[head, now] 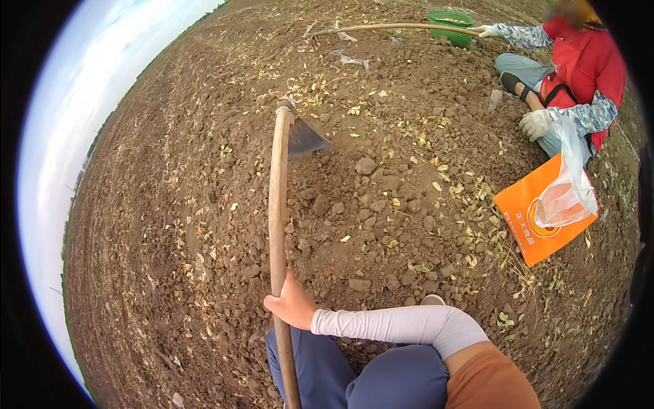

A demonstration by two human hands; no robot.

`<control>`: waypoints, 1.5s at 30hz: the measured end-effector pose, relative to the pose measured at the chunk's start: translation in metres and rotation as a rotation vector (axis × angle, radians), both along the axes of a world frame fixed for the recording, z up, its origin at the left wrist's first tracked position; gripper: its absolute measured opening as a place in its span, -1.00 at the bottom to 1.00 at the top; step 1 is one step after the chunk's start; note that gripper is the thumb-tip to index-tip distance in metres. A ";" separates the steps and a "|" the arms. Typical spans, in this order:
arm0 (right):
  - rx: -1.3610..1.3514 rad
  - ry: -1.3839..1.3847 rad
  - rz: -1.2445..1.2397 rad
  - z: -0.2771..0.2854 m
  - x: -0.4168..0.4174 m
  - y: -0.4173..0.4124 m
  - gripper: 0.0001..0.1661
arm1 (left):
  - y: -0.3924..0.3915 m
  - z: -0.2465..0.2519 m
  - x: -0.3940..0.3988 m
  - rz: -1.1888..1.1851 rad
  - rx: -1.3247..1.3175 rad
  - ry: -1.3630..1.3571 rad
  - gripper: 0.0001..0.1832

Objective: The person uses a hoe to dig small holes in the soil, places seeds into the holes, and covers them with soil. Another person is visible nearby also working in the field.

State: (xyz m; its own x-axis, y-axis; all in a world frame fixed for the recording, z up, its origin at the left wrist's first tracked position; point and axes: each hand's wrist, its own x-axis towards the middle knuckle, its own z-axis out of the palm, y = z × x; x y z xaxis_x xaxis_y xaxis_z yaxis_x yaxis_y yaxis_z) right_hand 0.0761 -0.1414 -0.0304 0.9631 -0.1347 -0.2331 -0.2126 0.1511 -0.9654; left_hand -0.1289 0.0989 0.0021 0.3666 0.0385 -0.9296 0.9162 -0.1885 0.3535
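My right hand (292, 302) is wrapped around the wooden handle (278, 204) of a hoe, just above my knees. The handle runs nearly upright through the picture and leaves it at the bottom edge. At its far end the dark metal hoe blade (305, 139) points to the right, its lower edge against the crumbly soil (327, 230). I cannot tell how deep the blade sits. A white sleeve (388, 326) covers my right forearm. My left hand is out of view.
A co-worker (587, 66) in red sits at the upper right, one gloved hand on a long-handled tool (388, 26). A green basket (452, 38) stands behind that handle. An orange bag (521, 204) bearing writing lies beneath a clear plastic bag (567, 199). Clods and dry leaves are scattered around.
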 end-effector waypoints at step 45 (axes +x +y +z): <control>0.066 0.277 0.526 -0.059 -0.005 -0.026 -0.36 | 0.003 -0.006 0.028 -0.277 -0.050 -0.060 -0.81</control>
